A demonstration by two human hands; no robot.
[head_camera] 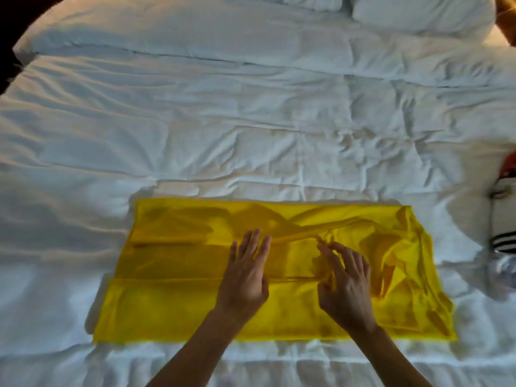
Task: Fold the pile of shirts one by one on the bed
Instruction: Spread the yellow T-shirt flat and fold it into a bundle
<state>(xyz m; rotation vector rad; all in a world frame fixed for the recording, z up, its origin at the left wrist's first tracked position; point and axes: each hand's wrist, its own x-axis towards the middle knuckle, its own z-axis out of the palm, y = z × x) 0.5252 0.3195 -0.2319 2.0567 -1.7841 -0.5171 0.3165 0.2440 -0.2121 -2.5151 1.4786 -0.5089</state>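
A bright yellow shirt [173, 275] lies spread sideways on the white bed [195, 121], near its front edge, with both long sides folded in toward the middle. My left hand [247, 272] lies flat on the shirt's centre, fingers straight and together. Just to its right, my right hand [344, 280] hovers over a rumpled fold with its fingers spread and lightly bent, the fingertips touching the cloth. The shirt's right end is creased and bunched.
A pile of other clothes [502, 219], white with black stripes and some red, sits at the bed's right edge. White pillows [418, 12] lie at the far end. Rumpled white duvet stretches beyond and to the left of the shirt.
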